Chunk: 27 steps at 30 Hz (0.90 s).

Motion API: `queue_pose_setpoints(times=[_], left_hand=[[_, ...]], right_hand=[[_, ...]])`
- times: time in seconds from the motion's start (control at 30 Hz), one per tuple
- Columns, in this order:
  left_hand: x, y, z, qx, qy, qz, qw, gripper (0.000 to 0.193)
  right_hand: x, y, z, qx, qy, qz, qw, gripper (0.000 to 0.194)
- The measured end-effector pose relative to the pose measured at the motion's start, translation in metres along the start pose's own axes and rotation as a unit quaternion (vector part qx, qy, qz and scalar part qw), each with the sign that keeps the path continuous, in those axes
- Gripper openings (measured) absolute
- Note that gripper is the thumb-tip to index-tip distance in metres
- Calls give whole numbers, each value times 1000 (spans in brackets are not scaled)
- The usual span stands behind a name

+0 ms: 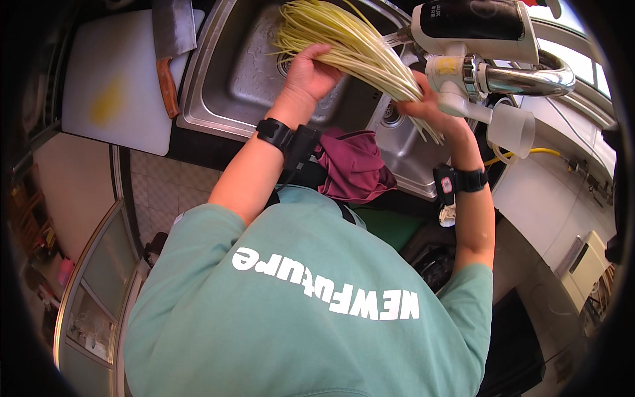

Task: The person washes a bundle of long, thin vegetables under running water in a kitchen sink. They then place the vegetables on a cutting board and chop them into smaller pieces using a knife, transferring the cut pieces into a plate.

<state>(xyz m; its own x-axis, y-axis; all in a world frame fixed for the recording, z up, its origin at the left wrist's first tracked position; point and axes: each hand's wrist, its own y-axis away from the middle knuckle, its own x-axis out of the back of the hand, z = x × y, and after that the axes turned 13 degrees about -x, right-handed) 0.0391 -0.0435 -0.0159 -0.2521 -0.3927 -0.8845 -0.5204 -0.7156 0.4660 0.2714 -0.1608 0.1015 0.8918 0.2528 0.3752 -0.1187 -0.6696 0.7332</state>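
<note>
A bundle of long, pale yellow-green stalks, which look like blanched garlic chives (364, 54), stretches across the double stainless-steel sink (218, 97). Under its middle, my left hand (311, 74) supports the stalks, thumb laid over them. My right hand (430, 101) grips the white stem ends above the smaller basin (409, 154). The leafy ends fan out over the larger basin. From the nozzle (406, 35) of the electric faucet (471, 22), what looks like a water stream meets the bundle. Part of my right hand is hidden behind the stems.
A cleaver (173, 37) with a wooden handle lies on a white cutting board (124, 59) with a yellow stain, left of the sink. A burgundy cloth (354, 164) drapes over the sink's front edge. A chrome pipe (526, 82) and translucent cup (511, 129) stick out near my right forearm.
</note>
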Motion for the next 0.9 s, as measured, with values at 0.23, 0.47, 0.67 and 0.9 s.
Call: queue_pose_setpoints(times=[0.23,0.47,0.67,0.9], left_hand=[[-10,20,-31,91,42,-93,991,72],[-17,16,-41,37,-73,37,996,54],[-13,15,-39,2,-12,3,1000,55],[-14,11,-28,-29,4,-18,999,60]], right_hand=[[-3,55,-6,-17,197,122,973,57],[-24,69,-19,0,202,134,970,59],[-15,43,-7,-78,-75,-108,988,59],[-13,21,-2,-79,-246,-243,935,61]])
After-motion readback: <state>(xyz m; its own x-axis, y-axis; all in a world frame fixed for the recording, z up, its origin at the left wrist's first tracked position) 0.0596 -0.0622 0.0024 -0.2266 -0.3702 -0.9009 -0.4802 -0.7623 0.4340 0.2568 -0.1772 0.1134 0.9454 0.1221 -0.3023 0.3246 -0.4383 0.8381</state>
